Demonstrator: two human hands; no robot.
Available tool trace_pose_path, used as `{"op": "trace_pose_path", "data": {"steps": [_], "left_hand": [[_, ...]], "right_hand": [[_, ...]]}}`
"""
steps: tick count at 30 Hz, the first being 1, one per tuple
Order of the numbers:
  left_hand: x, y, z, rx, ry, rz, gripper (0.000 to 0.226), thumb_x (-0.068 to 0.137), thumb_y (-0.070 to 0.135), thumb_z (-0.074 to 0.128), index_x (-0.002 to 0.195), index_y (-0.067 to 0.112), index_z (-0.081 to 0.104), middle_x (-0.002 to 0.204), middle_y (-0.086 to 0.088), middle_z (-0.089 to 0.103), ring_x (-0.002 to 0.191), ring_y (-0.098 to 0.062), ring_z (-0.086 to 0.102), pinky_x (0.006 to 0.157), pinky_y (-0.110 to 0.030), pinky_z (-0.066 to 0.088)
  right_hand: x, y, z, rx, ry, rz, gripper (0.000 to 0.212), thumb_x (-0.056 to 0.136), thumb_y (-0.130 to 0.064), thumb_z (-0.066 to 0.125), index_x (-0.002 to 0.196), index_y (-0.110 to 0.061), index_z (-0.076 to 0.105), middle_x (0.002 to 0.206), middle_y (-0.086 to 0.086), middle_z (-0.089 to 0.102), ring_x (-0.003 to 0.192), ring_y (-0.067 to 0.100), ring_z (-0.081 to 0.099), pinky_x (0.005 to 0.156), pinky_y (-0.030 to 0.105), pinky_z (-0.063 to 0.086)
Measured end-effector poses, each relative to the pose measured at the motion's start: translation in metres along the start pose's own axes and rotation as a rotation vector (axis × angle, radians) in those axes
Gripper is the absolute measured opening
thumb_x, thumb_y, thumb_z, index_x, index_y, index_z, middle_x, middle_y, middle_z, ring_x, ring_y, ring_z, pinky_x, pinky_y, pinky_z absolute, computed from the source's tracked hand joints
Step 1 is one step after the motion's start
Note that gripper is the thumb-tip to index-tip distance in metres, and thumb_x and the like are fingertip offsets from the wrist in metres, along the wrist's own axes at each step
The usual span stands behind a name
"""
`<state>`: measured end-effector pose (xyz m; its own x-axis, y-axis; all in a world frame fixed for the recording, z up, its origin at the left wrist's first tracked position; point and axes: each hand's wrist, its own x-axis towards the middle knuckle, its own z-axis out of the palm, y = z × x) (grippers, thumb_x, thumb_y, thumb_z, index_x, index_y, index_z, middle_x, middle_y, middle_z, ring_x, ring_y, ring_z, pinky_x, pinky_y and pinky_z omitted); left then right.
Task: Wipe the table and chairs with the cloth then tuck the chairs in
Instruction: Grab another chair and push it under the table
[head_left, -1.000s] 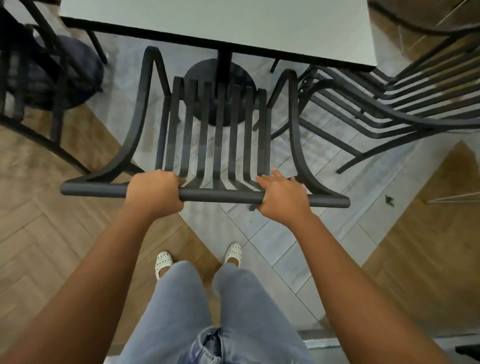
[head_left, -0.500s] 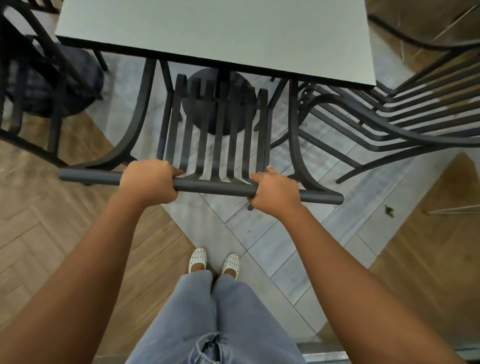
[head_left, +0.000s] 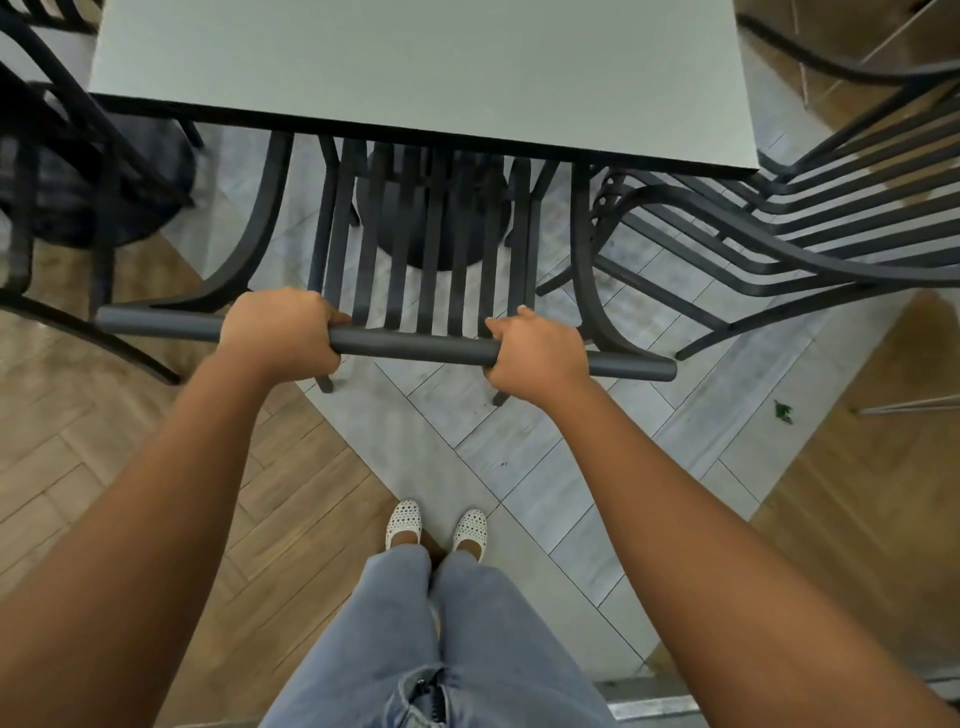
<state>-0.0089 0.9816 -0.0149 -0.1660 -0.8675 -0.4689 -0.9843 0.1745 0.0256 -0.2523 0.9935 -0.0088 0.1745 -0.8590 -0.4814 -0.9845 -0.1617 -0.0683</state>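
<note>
1. Since the earlier frame the chair (head_left: 421, 249) has slid further forward; the front of its seat now sits under the desk (head_left: 415, 78) edge, and the feet have stepped up behind it.
2. Left hand (head_left: 278, 332) wraps the top rail (head_left: 410, 345), fingers curled over it. Right hand (head_left: 537, 351) grips the same rail further right, thumb on top.
3. Handling, judged: dark metal frame, rigid, moderately heavy. Rail is round and smooth, wide enough for both hands; a spread grip should keep the push straight. Legs may drag on the tile floor (head_left: 519, 452).
4. Second chair (head_left: 810, 218) stands just right, close to the armrest; possible snag.
5. No cloth in view.
6. No brand, label or writing legible anywhere.
</note>
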Motion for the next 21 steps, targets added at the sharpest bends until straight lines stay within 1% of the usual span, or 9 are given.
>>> {"op": "trace_pose_path", "data": {"steps": [2, 4, 6, 10, 14, 17, 18, 20, 21], "left_hand": [[0.007, -0.001, -0.003, -0.008, 0.01, -0.007, 0.041, 0.075, 0.02, 0.054, 0.111, 0.037, 0.066, 0.066, 0.006, 0.058, 0.06, -0.014, 0.054, 0.054, -0.025, 0.042], [0.013, -0.001, -0.005, -0.021, 0.018, -0.012, 0.044, 0.075, 0.021, 0.054, 0.114, 0.038, 0.064, 0.066, 0.007, 0.057, 0.06, -0.014, 0.054, 0.054, -0.026, 0.043], [0.014, -0.001, -0.006, -0.028, 0.016, -0.012, 0.045, 0.076, 0.021, 0.054, 0.116, 0.039, 0.063, 0.066, 0.007, 0.057, 0.06, -0.014, 0.054, 0.055, -0.026, 0.044], [0.013, 0.003, -0.009, -0.025, 0.015, -0.021, 0.045, 0.077, 0.022, 0.054, 0.119, 0.038, 0.061, 0.069, 0.006, 0.057, 0.063, -0.015, 0.054, 0.056, -0.027, 0.042], [0.013, 0.007, -0.012, -0.032, 0.015, -0.021, 0.047, 0.078, 0.019, 0.053, 0.121, 0.039, 0.06, 0.075, 0.005, 0.06, 0.067, -0.015, 0.055, 0.056, -0.027, 0.04], [0.012, 0.008, -0.009, -0.042, 0.031, -0.011, 0.044, 0.081, 0.022, 0.056, 0.122, 0.039, 0.058, 0.08, 0.004, 0.062, 0.072, -0.015, 0.055, 0.059, -0.028, 0.039], [0.012, 0.009, -0.009, -0.044, 0.031, -0.012, 0.043, 0.082, 0.026, 0.059, 0.123, 0.038, 0.057, 0.083, 0.003, 0.062, 0.075, -0.016, 0.055, 0.062, -0.029, 0.04], [0.012, 0.013, -0.007, -0.052, -0.001, -0.039, 0.048, 0.079, 0.035, 0.068, 0.126, 0.033, 0.056, 0.095, 0.001, 0.062, 0.087, -0.019, 0.056, 0.074, -0.035, 0.046], [0.012, 0.016, -0.008, -0.057, -0.024, -0.055, 0.056, 0.076, 0.039, 0.072, 0.128, 0.029, 0.053, 0.109, -0.003, 0.059, 0.098, -0.023, 0.055, 0.085, -0.041, 0.045]], "right_hand": [[0.008, 0.001, -0.003, 0.01, 0.005, 0.007, 0.037, 0.085, -0.029, 0.055, 0.121, -0.024, 0.055, 0.121, 0.006, 0.055, 0.096, 0.024, 0.06, 0.069, 0.03, 0.041], [0.013, 0.003, -0.006, 0.002, 0.003, 0.011, 0.042, 0.086, -0.03, 0.055, 0.127, -0.025, 0.053, 0.129, 0.009, 0.052, 0.099, 0.025, 0.06, 0.07, 0.031, 0.04], [0.016, 0.005, -0.006, -0.012, 0.003, 0.002, 0.044, 0.086, -0.031, 0.055, 0.129, -0.026, 0.052, 0.13, 0.008, 0.052, 0.099, 0.025, 0.061, 0.071, 0.03, 0.042], [0.019, 0.007, -0.003, -0.029, 0.03, -0.03, 0.043, 0.084, -0.033, 0.055, 0.127, -0.027, 0.054, 0.113, 0.002, 0.058, 0.089, 0.022, 0.06, 0.062, 0.028, 0.039], [0.02, 0.012, 0.0, -0.04, 0.075, -0.044, 0.039, 0.084, -0.033, 0.056, 0.122, -0.027, 0.057, 0.103, 0.0, 0.06, 0.086, 0.021, 0.06, 0.061, 0.028, 0.04], [0.019, 0.013, 0.007, -0.012, 0.156, -0.055, 0.036, 0.084, -0.032, 0.056, 0.119, -0.027, 0.06, 0.102, -0.002, 0.065, 0.09, 0.019, 0.061, 0.066, 0.028, 0.045], [0.018, 0.013, 0.009, 0.001, 0.188, -0.052, 0.035, 0.084, -0.032, 0.056, 0.118, -0.027, 0.06, 0.102, -0.003, 0.065, 0.091, 0.019, 0.06, 0.069, 0.029, 0.045], [0.018, 0.016, 0.013, 0.011, 0.244, -0.058, 0.035, 0.085, -0.033, 0.056, 0.118, -0.025, 0.059, 0.106, -0.003, 0.064, 0.098, 0.018, 0.058, 0.08, 0.031, 0.039], [0.017, 0.017, 0.015, 0.011, 0.272, -0.062, 0.036, 0.086, -0.034, 0.056, 0.12, -0.024, 0.058, 0.109, -0.004, 0.063, 0.103, 0.018, 0.056, 0.089, 0.033, 0.036]]}}
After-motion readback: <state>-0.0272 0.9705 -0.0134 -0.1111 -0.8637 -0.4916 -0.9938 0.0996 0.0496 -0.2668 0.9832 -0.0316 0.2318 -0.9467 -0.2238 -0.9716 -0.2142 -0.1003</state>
